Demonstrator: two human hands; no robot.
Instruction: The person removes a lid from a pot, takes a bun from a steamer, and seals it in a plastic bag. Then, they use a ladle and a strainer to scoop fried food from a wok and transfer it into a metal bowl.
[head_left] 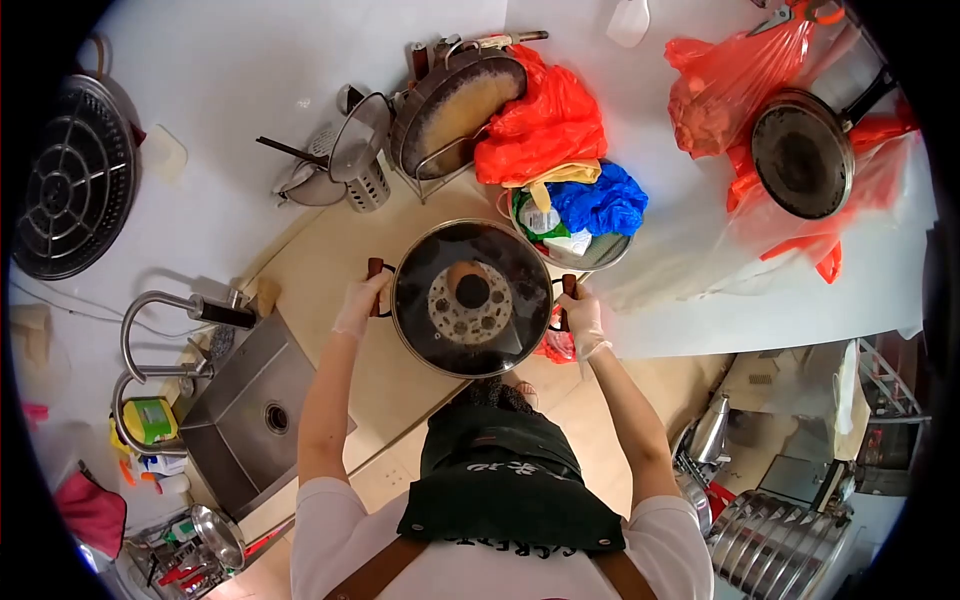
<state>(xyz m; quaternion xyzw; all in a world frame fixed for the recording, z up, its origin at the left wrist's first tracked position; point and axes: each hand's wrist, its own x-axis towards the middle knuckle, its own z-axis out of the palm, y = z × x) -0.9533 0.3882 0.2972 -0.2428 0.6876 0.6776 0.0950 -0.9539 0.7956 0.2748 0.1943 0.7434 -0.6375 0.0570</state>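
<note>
A wide two-handled pot (396, 318) is held level in front of my body, over the counter's edge. On it sits a glass lid (425, 335) with a dark round knob (471, 291); a perforated disc (445, 318) shows through the glass. My left hand (360, 300), in a clear glove, is closed round the brown left handle (375, 268). Gripping the opposite brown handle (569, 287) is my gloved right hand (584, 314). Just behind the pot stands a basket (605, 258) with a blue plastic bag (602, 203).
A steel sink (235, 425) with a tall faucet (150, 330) lies to the left. A rack with a wok (455, 105) and a red bag (545, 125) are at the back. On the right wall hang a frying pan (800, 155) and red bags (740, 85). Stacked steamers (775, 550) stand lower right.
</note>
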